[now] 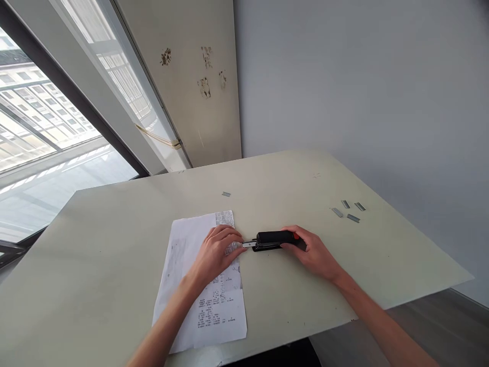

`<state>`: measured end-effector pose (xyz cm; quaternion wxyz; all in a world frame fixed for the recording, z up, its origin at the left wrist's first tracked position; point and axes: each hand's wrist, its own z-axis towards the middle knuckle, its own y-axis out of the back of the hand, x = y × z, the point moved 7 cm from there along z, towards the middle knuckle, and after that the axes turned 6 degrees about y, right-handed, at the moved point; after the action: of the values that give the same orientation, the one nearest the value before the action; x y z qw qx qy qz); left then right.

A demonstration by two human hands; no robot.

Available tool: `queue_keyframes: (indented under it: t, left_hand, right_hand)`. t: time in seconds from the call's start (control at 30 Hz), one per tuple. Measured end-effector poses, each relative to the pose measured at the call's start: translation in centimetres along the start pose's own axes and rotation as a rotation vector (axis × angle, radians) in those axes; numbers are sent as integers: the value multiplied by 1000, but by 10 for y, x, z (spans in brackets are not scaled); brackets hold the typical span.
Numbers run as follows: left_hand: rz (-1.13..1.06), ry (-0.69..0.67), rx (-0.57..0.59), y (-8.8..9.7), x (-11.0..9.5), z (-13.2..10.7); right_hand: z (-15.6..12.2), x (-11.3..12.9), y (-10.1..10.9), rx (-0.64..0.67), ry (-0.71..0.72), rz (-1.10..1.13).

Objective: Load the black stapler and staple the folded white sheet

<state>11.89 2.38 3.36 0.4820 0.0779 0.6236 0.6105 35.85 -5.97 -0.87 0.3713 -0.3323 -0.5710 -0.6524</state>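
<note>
A black stapler (274,237) lies sideways at the middle of the table, with a red part near its right end. My right hand (309,255) grips that end between thumb and fingers. From the stapler's left end a silver metal piece (249,244) sticks out. The fingertips of my left hand (219,250) close on its tip; whether they hold anything smaller is hidden. Under my left hand and forearm are printed paper sheets (221,321), partly covered by them.
One staple strip (226,194) lies beyond the paper. Several more staple strips, among them a nearer one (353,218), are scattered on the right of the white table (114,244). A grey wall (362,92) borders the table's right side; a window (34,117) is at left.
</note>
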Motion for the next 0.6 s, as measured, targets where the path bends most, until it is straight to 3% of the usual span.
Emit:
queue_keyframes:
  t: [0.13,0.3,0.4,0.5,0.6]
  left_hand:
    - [-15,14,95,11,19,5]
    - [106,252,-148,32,77,54]
    - [146,279,-175,30,102,91]
    - [148,258,-134,25,115,113]
    - [124,229,-105,24,116,115]
  right_hand:
    - [-1,0,0,-6,-21,37]
    - [-1,1,-1,-11,-44,44]
    - [1,3,0,-20,-26,42]
    - [2,5,1,-21,-8,38]
    - [3,5,1,-27,-3,29]
